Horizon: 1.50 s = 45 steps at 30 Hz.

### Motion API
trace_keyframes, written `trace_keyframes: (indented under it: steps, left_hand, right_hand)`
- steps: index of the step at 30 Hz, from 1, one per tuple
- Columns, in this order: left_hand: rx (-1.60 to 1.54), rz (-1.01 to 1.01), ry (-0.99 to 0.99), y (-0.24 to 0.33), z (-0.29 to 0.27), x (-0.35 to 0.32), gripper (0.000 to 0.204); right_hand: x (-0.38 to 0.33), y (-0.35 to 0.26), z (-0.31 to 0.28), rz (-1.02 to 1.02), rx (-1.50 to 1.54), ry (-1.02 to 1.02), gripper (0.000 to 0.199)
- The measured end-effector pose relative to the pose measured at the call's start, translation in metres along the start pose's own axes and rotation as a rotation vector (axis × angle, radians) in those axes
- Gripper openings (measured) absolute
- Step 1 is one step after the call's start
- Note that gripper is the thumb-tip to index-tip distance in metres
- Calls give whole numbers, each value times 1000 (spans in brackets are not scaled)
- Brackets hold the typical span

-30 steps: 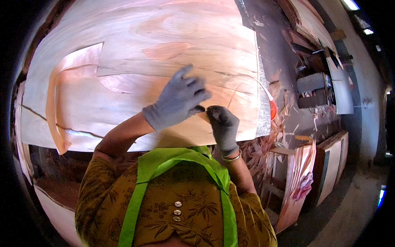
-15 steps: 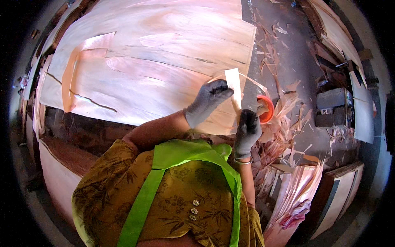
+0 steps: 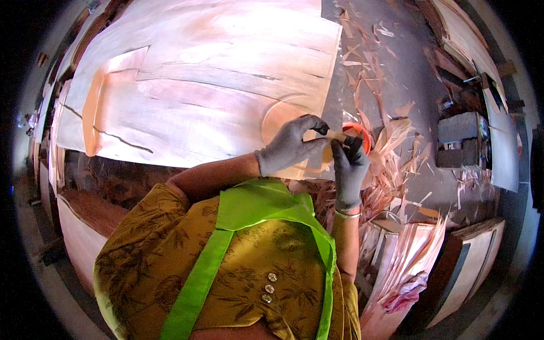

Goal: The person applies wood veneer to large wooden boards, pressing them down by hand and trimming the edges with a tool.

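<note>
Both my hands wear grey gloves with dark fingertips and meet over the right near corner of a large pale veneer sheet (image 3: 198, 107). My left hand (image 3: 288, 146) pinches one end of a short, narrow veneer strip (image 3: 336, 135). On its other end are the closed fingers of my right hand (image 3: 349, 173), so the strip spans the small gap between them. A thin tan loop (image 3: 265, 116) curves behind my left hand; whether it belongs to the same strip I cannot tell. Just beyond my right fingers stands an orange-red bowl (image 3: 367, 140), partly hidden.
A bent tan veneer piece (image 3: 90, 122) lies at the sheet's left, beside a dark crack. Veneer scraps (image 3: 391, 153) cover the floor on the right, near grey blocks (image 3: 462, 141). Stacked veneer sheets (image 3: 411, 255) with a pink cloth (image 3: 403, 294) stand at lower right.
The strip, upright before, is now tipped nearly level between my hands. My right hand has risen and moved slightly right; my left hand has turned toward it.
</note>
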<state>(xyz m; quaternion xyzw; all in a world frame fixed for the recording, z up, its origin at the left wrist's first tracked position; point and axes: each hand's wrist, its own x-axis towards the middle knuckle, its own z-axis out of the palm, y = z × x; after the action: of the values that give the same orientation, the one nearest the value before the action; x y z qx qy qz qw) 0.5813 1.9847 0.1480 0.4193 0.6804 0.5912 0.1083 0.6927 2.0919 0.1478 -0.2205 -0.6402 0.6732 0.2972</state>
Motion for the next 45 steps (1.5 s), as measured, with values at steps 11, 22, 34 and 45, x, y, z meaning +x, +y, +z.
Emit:
trace_keyframes:
  steps: [11, 22, 34, 45]
  left_hand:
    - [-103, -100, -205, -40, -8, 35, 14]
    - [-439, -519, -93, -86, 16, 55, 7]
    - [461, -112, -230, -124, 29, 87, 6]
    - [-464, -650, 277, -130, 18, 92, 26]
  right_hand:
    - [27, 7, 13, 160, -196, 0, 17]
    - [74, 54, 8, 88, -516, -124, 43]
    - [110, 105, -61, 254, 105, -82, 10]
    - [218, 8, -366, 156, -1539, 441, 46]
